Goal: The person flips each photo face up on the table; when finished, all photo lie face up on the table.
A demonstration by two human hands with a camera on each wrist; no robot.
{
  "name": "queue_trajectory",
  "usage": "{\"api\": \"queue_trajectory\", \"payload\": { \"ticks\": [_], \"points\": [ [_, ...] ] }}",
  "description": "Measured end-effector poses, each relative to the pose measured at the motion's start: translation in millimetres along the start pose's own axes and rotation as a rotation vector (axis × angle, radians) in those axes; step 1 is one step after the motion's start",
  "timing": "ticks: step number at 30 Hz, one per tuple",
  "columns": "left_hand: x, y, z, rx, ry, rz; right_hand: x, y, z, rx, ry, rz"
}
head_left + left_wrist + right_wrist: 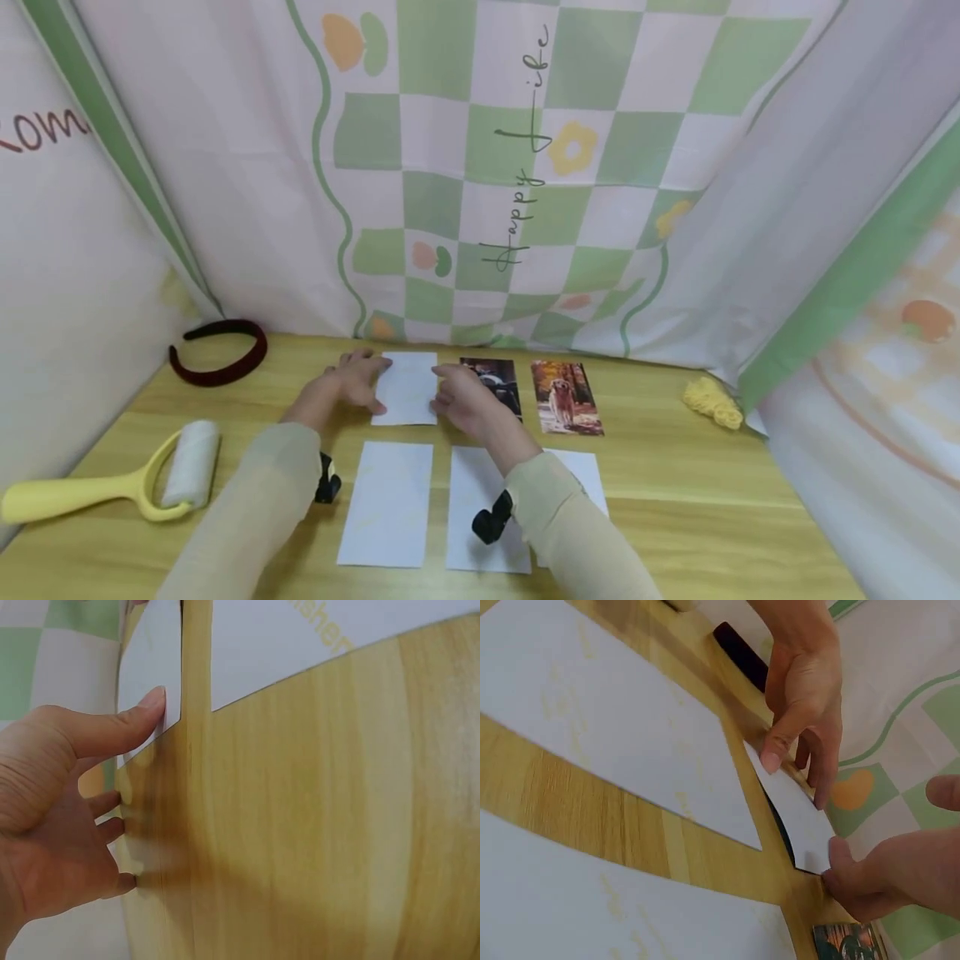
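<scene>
A white card lies at the back of the table, between both hands. In the right wrist view it bows slightly, and a dark underside shows along one edge. My left hand touches its left side, thumb at the near corner and index finger at the far one; in the left wrist view the other fingertips reach the tabletop. With bent fingers, my right hand pinches the card's right edge. Behind this hand is a dark photo card, partly covered. Right of that lies a photo card of a dog.
In front lie white cards: one at left, a middle one and a right one, the latter two partly under my right arm. A dark red headband, yellow lint roller and yellow yarn bundle flank them. A curtain hangs behind.
</scene>
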State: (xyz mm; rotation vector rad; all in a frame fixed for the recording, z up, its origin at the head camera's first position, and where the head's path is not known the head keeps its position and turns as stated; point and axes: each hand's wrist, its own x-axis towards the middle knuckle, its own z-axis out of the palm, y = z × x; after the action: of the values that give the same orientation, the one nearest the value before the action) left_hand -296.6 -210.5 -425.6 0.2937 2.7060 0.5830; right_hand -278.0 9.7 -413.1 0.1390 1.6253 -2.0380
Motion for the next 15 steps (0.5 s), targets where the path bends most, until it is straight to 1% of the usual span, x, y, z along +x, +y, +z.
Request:
{"api": "queue_trajectory", "payload": {
  "ticks": [2,9,12,15],
  "points": [
    [0.2,0.4,1.0,-0.003,0.004,0.005,0.2,-0.1,-1.6,0.025,0.001,0.003],
    [1.6,-0.4,1.5,0.007,0.010,0.007,4.1,1.0,-5.4,0.036,0.040,-0.004],
    [2.3,-0.6,1.0,0.015,0.010,0.007,7.2,1.6,-6.6,0.032,0.055,-0.013],
    [3.1,-0.9,1.1,0.012,0.009,0.002,10.0,3.1,-7.2,0.002,0.053,-0.032]
  ]
}}
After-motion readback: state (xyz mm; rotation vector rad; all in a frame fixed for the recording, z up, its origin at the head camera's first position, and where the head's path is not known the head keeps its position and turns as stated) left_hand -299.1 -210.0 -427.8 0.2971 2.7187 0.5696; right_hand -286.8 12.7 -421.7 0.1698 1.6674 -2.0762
